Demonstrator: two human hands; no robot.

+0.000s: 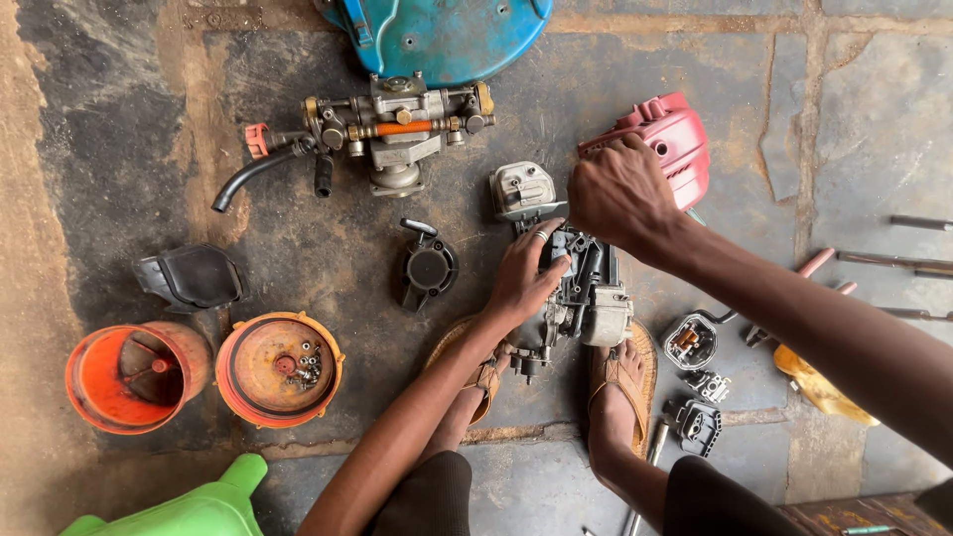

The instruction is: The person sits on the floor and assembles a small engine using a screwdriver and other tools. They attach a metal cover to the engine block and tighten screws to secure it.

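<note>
Head view, and I'm looking straight down at a small engine (576,298) sitting on the stone floor (874,129) between two sandalled feet. My left hand (524,278) lies against the engine's left side, fingers spread and pressed on the metal, a ring showing on one finger. My right hand (620,194) is up at the top end, curled into a tight fist over something there; I can't tell what it has hold of. Just left of that fist sits a grey metal cover (523,189), touching the engine's top. Behind the fist, a red plastic cover (667,139) lies on the floor.

Moving out: a black round part (427,266) lies just left of the engine. Further up, a brass and grey pump (397,134) with a black hose sits below a blue tank (447,35). Far left, two orange cups (208,372) stand side by side, one holding small nuts. Small black parts (693,382) lie to the right of the feet. The floor is dark flagstone, stained and dusty, with sandy joints.
</note>
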